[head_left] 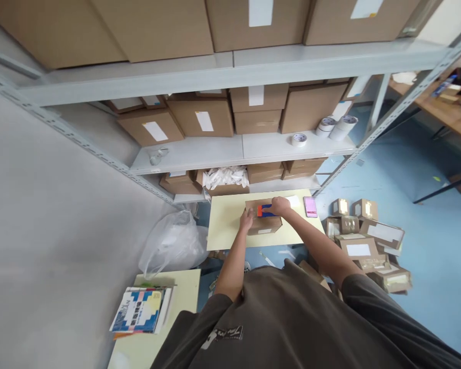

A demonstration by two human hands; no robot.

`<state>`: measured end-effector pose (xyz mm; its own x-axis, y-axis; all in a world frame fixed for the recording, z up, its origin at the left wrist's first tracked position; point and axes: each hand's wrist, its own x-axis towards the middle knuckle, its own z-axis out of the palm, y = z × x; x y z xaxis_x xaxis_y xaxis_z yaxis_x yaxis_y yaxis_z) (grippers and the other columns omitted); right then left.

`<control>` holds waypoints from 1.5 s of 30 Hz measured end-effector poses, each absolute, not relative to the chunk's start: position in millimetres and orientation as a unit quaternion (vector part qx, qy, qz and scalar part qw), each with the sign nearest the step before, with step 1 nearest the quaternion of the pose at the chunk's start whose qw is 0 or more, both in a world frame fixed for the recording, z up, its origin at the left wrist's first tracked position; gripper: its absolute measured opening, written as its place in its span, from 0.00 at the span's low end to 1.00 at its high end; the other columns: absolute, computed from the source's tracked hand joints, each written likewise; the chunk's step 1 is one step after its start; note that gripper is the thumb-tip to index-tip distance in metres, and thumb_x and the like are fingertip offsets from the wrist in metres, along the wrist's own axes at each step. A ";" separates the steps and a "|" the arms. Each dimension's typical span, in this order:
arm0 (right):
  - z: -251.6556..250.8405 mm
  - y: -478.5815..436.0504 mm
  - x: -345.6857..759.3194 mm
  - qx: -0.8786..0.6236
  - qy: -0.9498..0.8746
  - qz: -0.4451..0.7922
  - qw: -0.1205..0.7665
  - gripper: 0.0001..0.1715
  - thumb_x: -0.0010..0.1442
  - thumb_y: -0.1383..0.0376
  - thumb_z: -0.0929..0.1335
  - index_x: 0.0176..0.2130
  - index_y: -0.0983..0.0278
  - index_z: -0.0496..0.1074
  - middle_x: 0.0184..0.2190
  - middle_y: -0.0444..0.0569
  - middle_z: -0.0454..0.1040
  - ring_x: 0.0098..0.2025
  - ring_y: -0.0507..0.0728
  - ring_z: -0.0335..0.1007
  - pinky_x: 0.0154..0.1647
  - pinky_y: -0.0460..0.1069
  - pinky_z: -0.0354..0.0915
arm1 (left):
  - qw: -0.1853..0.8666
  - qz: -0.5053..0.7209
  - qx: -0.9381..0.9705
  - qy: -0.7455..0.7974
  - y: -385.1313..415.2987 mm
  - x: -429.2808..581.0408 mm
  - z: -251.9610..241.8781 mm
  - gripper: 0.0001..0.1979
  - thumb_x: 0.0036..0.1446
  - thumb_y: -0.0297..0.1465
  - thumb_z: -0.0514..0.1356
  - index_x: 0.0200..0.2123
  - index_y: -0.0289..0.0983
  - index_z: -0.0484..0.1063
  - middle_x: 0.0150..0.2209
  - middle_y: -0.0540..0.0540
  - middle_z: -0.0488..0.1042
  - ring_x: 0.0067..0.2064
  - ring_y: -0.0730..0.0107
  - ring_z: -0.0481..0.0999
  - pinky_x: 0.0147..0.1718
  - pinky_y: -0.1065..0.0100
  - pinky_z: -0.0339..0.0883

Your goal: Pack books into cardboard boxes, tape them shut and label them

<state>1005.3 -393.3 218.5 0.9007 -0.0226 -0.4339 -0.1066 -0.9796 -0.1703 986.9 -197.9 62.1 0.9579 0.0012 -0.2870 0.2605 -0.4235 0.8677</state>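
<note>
A brown cardboard box (267, 225) with a white label on its near side sits on the pale yellow table (225, 220). My left hand (246, 219) grips the box at its left end, thumb near the top edge. In my right hand (280, 206) is a blue and orange tape dispenser (266, 210), held against the top of the box. My right fingers are closed round its right end and hide part of it. A phone (310, 207) with a pink screen lies at the table's right, beside a white paper (293, 201).
Ahead stands a metal shelf (200, 148) with cardboard boxes and several tape rolls (299, 139). Taped parcels (359, 249) are piled on the blue floor to the right. A clear plastic bag (172, 241) and a second table with books (138, 310) are at left.
</note>
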 end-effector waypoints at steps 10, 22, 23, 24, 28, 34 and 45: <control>202.6 -602.7 953.4 -0.962 0.149 0.226 0.039 0.43 0.59 0.37 0.75 0.53 0.71 0.82 0.52 0.70 0.82 0.55 0.71 0.80 0.52 0.54 0.71 | 0.493 -0.144 0.856 0.065 -221.7 999.3 63.5 0.26 0.73 0.48 0.53 0.62 0.38 0.76 0.61 0.36 0.80 0.65 0.48 0.77 0.65 0.54 0.67; 92.9 -498.2 952.6 -0.942 0.165 0.268 0.117 0.22 0.68 0.57 0.72 0.53 0.71 0.81 0.50 0.68 0.83 0.55 0.67 0.81 0.52 0.53 0.72 | 0.507 -0.157 0.843 0.083 -219.2 992.9 68.1 0.26 0.74 0.48 0.53 0.61 0.36 0.76 0.60 0.35 0.81 0.63 0.51 0.78 0.63 0.58 0.69; 86.1 -501.2 949.2 -0.939 0.178 0.265 0.125 0.24 0.70 0.55 0.70 0.54 0.72 0.80 0.51 0.68 0.83 0.56 0.67 0.81 0.53 0.53 0.72 | 0.506 -0.156 0.844 0.083 -219.4 993.2 67.7 0.27 0.74 0.48 0.53 0.61 0.36 0.76 0.59 0.35 0.81 0.63 0.51 0.79 0.63 0.57 0.69; 80.1 -505.8 946.2 -0.935 0.198 0.261 0.135 0.27 0.72 0.53 0.67 0.56 0.72 0.79 0.51 0.69 0.82 0.56 0.67 0.80 0.53 0.54 0.72 | 0.503 -0.155 0.846 0.084 -219.7 993.8 67.1 0.27 0.74 0.48 0.53 0.61 0.36 0.76 0.59 0.35 0.81 0.63 0.51 0.79 0.63 0.57 0.69; 62.1 -524.4 936.7 -0.907 0.279 0.260 0.179 0.30 0.76 0.56 0.61 0.63 0.74 0.74 0.57 0.72 0.79 0.61 0.68 0.77 0.58 0.57 0.70 | 0.494 -0.157 0.850 0.095 -219.1 995.8 63.4 0.27 0.74 0.48 0.53 0.62 0.37 0.76 0.60 0.36 0.81 0.63 0.51 0.78 0.65 0.56 0.68; 56.0 -525.1 926.1 -0.883 0.289 0.284 0.238 0.27 0.69 0.62 0.68 0.63 0.71 0.74 0.55 0.66 0.81 0.57 0.65 0.80 0.57 0.56 0.72 | 0.485 -0.161 0.853 0.104 -216.2 996.4 59.7 0.28 0.74 0.49 0.54 0.64 0.36 0.74 0.63 0.35 0.79 0.66 0.50 0.76 0.66 0.56 0.67; 100.5 -441.2 911.3 -0.812 0.197 0.104 0.539 0.39 0.72 0.55 0.65 0.77 0.59 0.58 0.67 0.51 0.75 0.69 0.61 0.69 0.70 0.55 0.65 | 0.472 -0.164 0.861 0.093 -216.9 1000.3 60.3 0.28 0.74 0.48 0.53 0.66 0.38 0.73 0.61 0.36 0.80 0.64 0.49 0.77 0.64 0.54 0.69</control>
<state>911.3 -441.2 100.5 0.9003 -0.2085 -0.3820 -0.4330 -0.3413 -0.8343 1000.3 -216.9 60.3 0.9288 0.0055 -0.3706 0.3153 -0.5371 0.7824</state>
